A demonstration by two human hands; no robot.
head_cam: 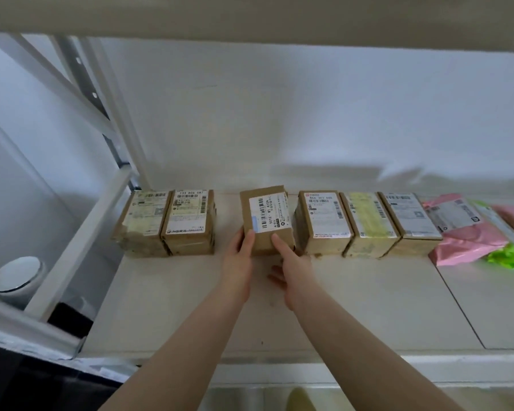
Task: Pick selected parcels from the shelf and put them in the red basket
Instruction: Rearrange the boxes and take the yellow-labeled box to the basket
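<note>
White shelf board point(339, 307) is carrying a row of parcels by the wall. Both hands are holding the middle brown box point(266, 218), which is sitting tilted: left hand point(239, 256) gripping its left corner, right hand point(291, 262) gripping its front edge.

Brown labelled parcel point(266, 219) (front tilted up) on cream shelf point(353, 307)
</note>
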